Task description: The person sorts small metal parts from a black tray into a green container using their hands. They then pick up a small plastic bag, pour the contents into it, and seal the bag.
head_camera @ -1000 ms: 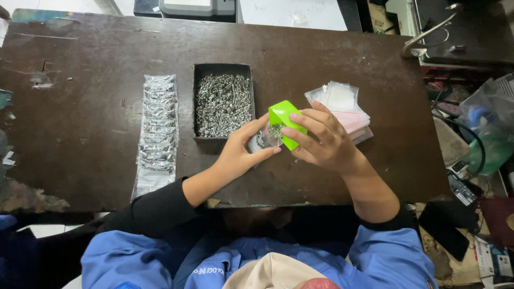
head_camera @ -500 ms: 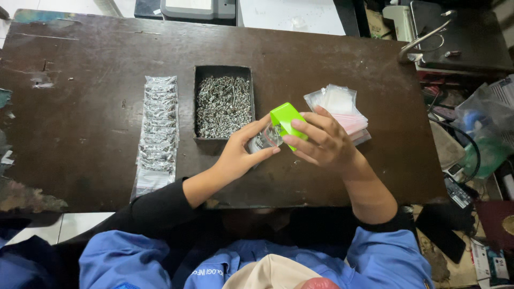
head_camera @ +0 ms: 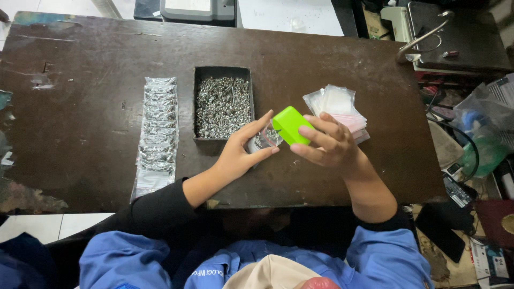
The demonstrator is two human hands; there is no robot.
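While the dark wooden desk (head_camera: 332,171) carried everything in reach, the work itself sat just off its near edge, right of the middle. A black tray (head_camera: 197,101) full of small silver screws (head_camera: 222,107) stood beyond the hands, a row of filled clear packets (head_camera: 157,134) lay well to the left, and a stack of empty plastic bags (head_camera: 334,101) lay to the right, behind the right hand.

The right hand (head_camera: 332,147) held a bright green scoop (head_camera: 292,126), its grip closed around the near end; the scoop's long axis ran up and to the left, tilted toward the other hand. The left hand (head_camera: 241,155) pinched a small clear bag (head_camera: 263,140) between thumb and fingers. That bag lay just left of the scoop's mouth and touching it, so the left hand was the nearer to the tray.
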